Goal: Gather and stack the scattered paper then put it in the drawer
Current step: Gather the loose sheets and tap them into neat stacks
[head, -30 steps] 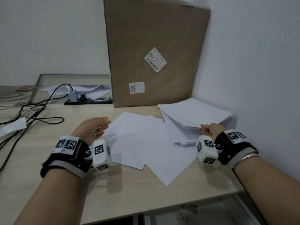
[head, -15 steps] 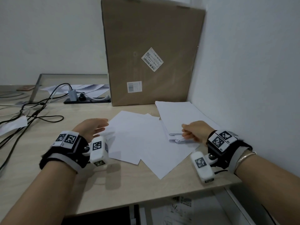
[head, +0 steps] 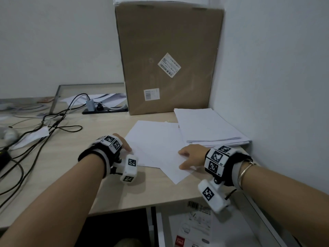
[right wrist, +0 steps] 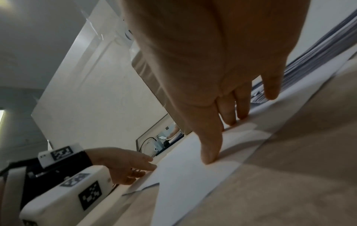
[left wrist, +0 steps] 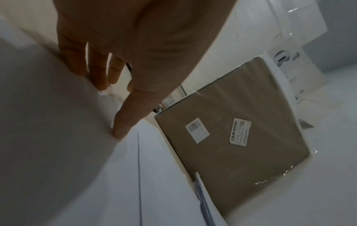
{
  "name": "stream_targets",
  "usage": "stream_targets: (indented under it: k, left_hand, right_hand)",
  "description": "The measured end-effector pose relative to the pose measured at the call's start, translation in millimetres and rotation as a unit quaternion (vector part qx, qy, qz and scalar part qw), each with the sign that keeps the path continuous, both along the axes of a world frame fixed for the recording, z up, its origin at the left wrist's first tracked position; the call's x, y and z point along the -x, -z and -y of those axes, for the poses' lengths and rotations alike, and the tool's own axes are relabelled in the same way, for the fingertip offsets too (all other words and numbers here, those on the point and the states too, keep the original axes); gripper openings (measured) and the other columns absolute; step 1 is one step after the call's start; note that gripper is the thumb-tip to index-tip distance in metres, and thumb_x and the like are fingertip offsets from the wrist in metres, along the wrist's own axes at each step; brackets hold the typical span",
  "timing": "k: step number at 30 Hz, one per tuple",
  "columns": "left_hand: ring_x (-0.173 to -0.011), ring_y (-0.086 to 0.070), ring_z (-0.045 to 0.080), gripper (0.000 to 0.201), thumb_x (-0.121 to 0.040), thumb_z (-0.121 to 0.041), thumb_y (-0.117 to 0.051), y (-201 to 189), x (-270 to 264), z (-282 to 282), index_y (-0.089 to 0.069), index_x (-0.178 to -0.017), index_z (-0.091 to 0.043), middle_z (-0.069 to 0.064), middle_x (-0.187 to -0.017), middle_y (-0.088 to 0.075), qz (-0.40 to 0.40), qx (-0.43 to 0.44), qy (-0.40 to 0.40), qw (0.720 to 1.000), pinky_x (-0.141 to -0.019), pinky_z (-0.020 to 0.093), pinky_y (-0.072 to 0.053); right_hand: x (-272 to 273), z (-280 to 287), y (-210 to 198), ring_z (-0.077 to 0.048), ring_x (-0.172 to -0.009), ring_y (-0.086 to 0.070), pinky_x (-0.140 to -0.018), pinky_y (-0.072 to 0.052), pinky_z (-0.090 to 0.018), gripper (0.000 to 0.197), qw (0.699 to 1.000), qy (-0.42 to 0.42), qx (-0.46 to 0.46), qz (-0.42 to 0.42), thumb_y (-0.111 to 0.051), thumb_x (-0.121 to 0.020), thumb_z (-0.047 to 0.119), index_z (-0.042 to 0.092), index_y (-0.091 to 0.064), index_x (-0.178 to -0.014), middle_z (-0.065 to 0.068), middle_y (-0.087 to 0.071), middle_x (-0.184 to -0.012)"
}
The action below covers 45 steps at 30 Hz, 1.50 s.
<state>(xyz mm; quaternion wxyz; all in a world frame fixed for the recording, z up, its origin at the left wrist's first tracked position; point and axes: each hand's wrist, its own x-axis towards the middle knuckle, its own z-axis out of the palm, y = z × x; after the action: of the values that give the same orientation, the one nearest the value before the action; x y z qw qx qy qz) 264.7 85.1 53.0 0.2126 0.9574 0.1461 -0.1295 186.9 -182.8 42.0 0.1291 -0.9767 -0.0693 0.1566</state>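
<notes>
I am watching two risks as both hands are settling on the loose sheets (head: 156, 148). Judging from how they overlap, skewed to one another, a push from either side could buckle or crease the top sheet rather than slide it, because flat fingers are pressing it down on the table (head: 71, 172) with little to lift an edge. The nearest corner is pointing toward the table's near edge, just under my right hand (head: 191, 156), so a sideways sweep could send a sheet over the edge. The right grip is lying spread and straight, fingertips (right wrist: 208, 159) touching the paper, holding nothing. The left hand (head: 122, 145) is resting at the sheets' left edge, its grip likewise relaxed and flat, fingers (left wrist: 119, 131) touching the paper without pinching it. Both wrists are turning palm-down, forearms reaching in from the near side. The gathered stack (head: 210, 129) is lying just beyond the right grip, against the wall, beside the cardboard box (head: 169, 59). The open drawer (head: 222, 229) is sitting below the right wrist, already holding some printed packaging.
</notes>
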Motion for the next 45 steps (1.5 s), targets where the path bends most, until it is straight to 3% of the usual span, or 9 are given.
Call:
stream_targets:
  k: [3,8,14,19,23,28,33,41,45]
  left_hand:
    - [-0.109,-0.06,0.028,0.059,-0.068,-0.036,-0.083,-4.2,6.4,8.2,-0.063,-0.117,-0.009,0.01,-0.122,-0.063,-0.028,0.006,-0.001,1.0,-0.098,0.039,-0.047]
    - [-0.113,-0.058,0.028,0.057,-0.077,-0.04,-0.077,-4.5,14.0,13.7,-0.06,-0.121,-0.008,0.01,-0.125,-0.062,-0.052,-0.001,-0.002,0.999,-0.1,0.039,-0.046]
    - [-0.124,-0.05,0.028,0.048,-0.091,-0.035,-0.061,-0.8,26.6,16.2,-0.055,-0.128,-0.005,0.012,-0.135,-0.054,-0.018,-0.009,0.0,1.0,-0.103,0.035,-0.04]
    - [-0.107,-0.055,0.032,0.04,-0.088,-0.019,-0.066,0.4,38.7,4.3,-0.056,-0.119,0.005,0.02,-0.115,-0.058,-0.07,0.187,-0.037,0.979,-0.089,0.036,-0.043]
    - [-0.105,-0.052,0.031,0.037,-0.095,-0.012,-0.056,5.9,51.2,-3.7,-0.05,-0.128,0.005,0.02,-0.124,-0.054,-0.076,0.28,-0.053,0.955,-0.083,0.037,-0.039]
    - [-0.081,-0.055,0.028,0.03,-0.094,-0.021,-0.059,7.3,70.2,-5.2,-0.053,-0.115,-0.001,0.016,-0.101,-0.061,-0.092,0.338,-0.06,0.935,-0.073,0.035,-0.045]
    - [-0.122,-0.052,0.037,0.046,-0.089,-0.009,-0.063,16.8,82.2,-11.4,-0.049,-0.13,0.006,0.022,-0.136,-0.052,-0.009,0.249,-0.102,0.963,-0.085,0.038,-0.042]
    - [-0.128,-0.047,0.039,0.05,-0.095,-0.012,-0.056,21.9,101.2,-15.3,-0.039,-0.139,0.004,0.024,-0.141,-0.045,-0.023,0.303,-0.109,0.946,-0.088,0.043,-0.046]
    - [-0.096,-0.064,0.031,0.05,-0.095,-0.026,-0.055,22.9,102.1,-10.4,-0.045,-0.136,0.001,0.017,-0.107,-0.067,-0.079,0.405,-0.085,0.907,-0.098,0.044,-0.042]
  right_hand:
    - [3.0,0.6,1.4,-0.021,-0.073,-0.045,-0.064,-0.03,-0.031,0.039,0.999,-0.013,0.023,0.02,-0.067,-0.083,0.038,0.014,-0.041,-0.07,-0.002,-0.043,-0.071]
    - [11.5,2.8,2.0,-0.029,-0.124,-0.049,-0.105,-0.039,-0.043,0.081,0.999,-0.029,0.036,-0.015,-0.069,-0.075,0.058,0.005,-0.047,-0.132,-0.009,-0.053,-0.133]
    - [29.0,-3.7,0.8,-0.023,-0.139,-0.033,-0.114,-0.027,-0.039,0.098,0.997,-0.051,0.04,-0.031,-0.068,-0.073,0.064,0.014,-0.027,-0.147,-0.004,-0.032,-0.153]
    - [41.1,-9.9,-0.3,-0.024,-0.145,-0.02,-0.118,-0.019,-0.036,0.099,0.996,-0.061,0.052,-0.035,-0.059,-0.081,0.063,0.015,-0.012,-0.153,-0.005,-0.015,-0.16]
    - [47.3,-19.7,-0.3,-0.029,-0.139,-0.028,-0.114,-0.026,-0.042,0.092,0.995,-0.067,0.065,-0.035,-0.051,-0.082,0.069,0.017,-0.02,-0.15,-0.007,-0.025,-0.154]
    - [52.6,-33.2,3.7,-0.031,-0.133,-0.035,-0.105,-0.032,-0.04,0.08,0.996,-0.075,0.048,-0.031,-0.049,-0.084,0.069,0.016,-0.032,-0.142,-0.007,-0.038,-0.143]
    - [56.2,-28.8,1.5,-0.021,-0.139,-0.034,-0.112,-0.028,-0.032,0.074,0.995,-0.019,-0.093,-0.014,-0.054,-0.09,0.052,0.013,-0.029,-0.147,-0.002,-0.032,-0.153]
    - [56.1,5.3,-7.4,-0.027,-0.119,-0.053,-0.099,-0.046,-0.035,0.076,0.983,0.174,-0.054,0.014,-0.072,-0.079,0.033,0.003,-0.037,-0.139,-0.011,-0.053,-0.132]
    - [55.7,-1.6,-8.5,-0.027,-0.113,-0.058,-0.094,-0.048,-0.035,0.077,0.984,0.157,-0.087,-0.012,-0.074,-0.078,0.035,0.005,-0.038,-0.139,-0.011,-0.056,-0.127]
